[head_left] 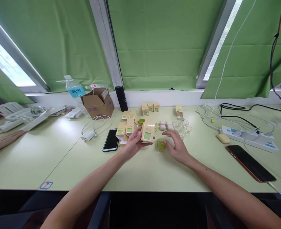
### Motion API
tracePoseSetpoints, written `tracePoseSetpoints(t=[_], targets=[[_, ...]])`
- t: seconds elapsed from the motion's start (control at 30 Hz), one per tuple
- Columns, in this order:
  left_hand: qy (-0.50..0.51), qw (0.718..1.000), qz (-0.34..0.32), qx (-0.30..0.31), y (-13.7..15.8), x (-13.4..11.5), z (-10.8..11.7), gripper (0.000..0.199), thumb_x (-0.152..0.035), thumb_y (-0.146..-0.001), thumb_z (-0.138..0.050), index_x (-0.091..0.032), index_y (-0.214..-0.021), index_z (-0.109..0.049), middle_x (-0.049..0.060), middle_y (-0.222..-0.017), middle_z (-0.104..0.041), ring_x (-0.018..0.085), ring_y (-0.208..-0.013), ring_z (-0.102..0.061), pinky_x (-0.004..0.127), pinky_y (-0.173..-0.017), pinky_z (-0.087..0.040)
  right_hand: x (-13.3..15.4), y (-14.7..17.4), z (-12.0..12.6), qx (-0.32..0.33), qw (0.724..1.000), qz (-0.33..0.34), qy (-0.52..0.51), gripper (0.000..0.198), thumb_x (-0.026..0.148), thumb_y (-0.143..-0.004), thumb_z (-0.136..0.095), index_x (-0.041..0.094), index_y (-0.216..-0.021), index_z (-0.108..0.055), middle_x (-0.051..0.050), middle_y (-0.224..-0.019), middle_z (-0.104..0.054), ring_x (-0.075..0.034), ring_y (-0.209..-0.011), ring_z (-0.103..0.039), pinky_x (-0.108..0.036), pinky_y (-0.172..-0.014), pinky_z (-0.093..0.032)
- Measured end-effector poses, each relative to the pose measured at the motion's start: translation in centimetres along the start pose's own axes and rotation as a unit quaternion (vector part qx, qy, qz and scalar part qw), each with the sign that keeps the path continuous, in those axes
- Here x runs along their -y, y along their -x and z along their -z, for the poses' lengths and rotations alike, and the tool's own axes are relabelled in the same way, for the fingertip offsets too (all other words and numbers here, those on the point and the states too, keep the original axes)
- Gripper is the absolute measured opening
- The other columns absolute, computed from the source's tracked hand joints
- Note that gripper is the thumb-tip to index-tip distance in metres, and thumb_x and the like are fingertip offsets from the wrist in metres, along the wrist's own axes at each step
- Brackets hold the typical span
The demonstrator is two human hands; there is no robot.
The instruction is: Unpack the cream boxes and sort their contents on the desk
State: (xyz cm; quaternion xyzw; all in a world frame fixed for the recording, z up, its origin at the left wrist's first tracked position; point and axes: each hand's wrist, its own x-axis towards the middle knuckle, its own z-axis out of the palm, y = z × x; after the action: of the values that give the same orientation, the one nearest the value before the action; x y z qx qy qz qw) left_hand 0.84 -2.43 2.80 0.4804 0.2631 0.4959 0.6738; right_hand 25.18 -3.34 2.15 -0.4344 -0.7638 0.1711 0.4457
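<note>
From the head camera, the left hand (133,143) grips a small tan box (147,133) with a green square, tilted just above the table (59,152). The right hand (177,145) pinches a green-lidded jar (161,145) standing on the table — just beside that box.

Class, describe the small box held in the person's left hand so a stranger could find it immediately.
Start at the pale green table under the green blinds. Near its middle, the left hand grips a small tan box with a green square on its front. Unlike the similar boxes lying behind it, this one is lifted, beside the right hand.
</note>
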Motion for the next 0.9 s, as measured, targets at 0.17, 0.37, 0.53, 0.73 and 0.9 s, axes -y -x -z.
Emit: tracePoseSetpoints(t=[0.17, 0.37, 0.53, 0.73, 0.9], targets=[[0.046, 0.998, 0.012, 0.046, 0.5, 0.2, -0.7, 0.056, -0.049, -0.095, -0.066, -0.027, -0.14, -0.042, 0.014, -0.134, -0.066, 0.032, -0.116, -0.07, 0.056, -0.103, -0.053, 2.0, -0.4, 0.6, 0.058, 0.997, -0.03, -0.04, 0.037, 0.051, -0.098, -0.054, 0.03, -0.127, -0.061, -0.008, -0.127, -0.065, -0.03, -0.124, -0.053, -0.052, -0.108, -0.045], [0.069, 0.996, 0.013, 0.062, 0.3, 1.1, -0.3, 0.051, -0.044, -0.096, -0.066, -0.027, -0.139, -0.045, 0.012, -0.134, -0.067, 0.031, -0.123, -0.066, 0.055, -0.104, -0.052, 3.5, -2.4, 0.8, 0.151, 0.981, -0.089, -0.083, 0.052, 0.063, -0.092, -0.057, 0.029, -0.13, -0.063, -0.009, -0.133, -0.064, -0.031, -0.126, -0.052, -0.051, -0.106, -0.044], [0.062, 0.997, -0.013, 0.042, 0.1, 0.8, -0.2, 0.051, -0.042, -0.095, -0.068, -0.027, -0.139, -0.048, 0.012, -0.129, -0.069, 0.027, -0.111, -0.069, 0.046, -0.092, -0.058, 3.2, -4.0, -0.1, 0.175, 0.956, -0.127, -0.198, 0.063, 0.065, -0.081, -0.069, 0.023, -0.128, -0.062, -0.01, -0.123, -0.07, -0.029, -0.115, -0.061, -0.046, -0.1, -0.047], [0.038, 0.998, -0.036, 0.016, 0.1, 0.4, -0.1, 0.059, -0.043, -0.093, -0.07, -0.026, -0.146, -0.048, 0.009, -0.112, -0.071, 0.018, -0.086, -0.067, 0.033, -0.074, -0.056, 3.3, -4.3, -0.5, 0.175, 0.925, -0.135, -0.31, 0.065, 0.067, -0.079, -0.071, 0.023, -0.127, -0.066, -0.011, -0.122, -0.071, -0.03, -0.115, -0.062, -0.046, -0.1, -0.047], [-0.023, 0.999, -0.014, 0.032, -0.2, -0.2, -0.9, 0.066, -0.048, -0.092, -0.07, -0.026, -0.148, -0.044, 0.004, -0.097, -0.071, 0.016, -0.079, -0.064, 0.031, -0.075, -0.054, 3.7, -3.8, -0.1, 0.166, 0.91, -0.144, -0.352, 0.054, 0.066, -0.081, -0.071, 0.024, -0.115, -0.073, -0.008, -0.111, -0.074, -0.031, -0.109, -0.065, -0.047, -0.096, -0.052]])
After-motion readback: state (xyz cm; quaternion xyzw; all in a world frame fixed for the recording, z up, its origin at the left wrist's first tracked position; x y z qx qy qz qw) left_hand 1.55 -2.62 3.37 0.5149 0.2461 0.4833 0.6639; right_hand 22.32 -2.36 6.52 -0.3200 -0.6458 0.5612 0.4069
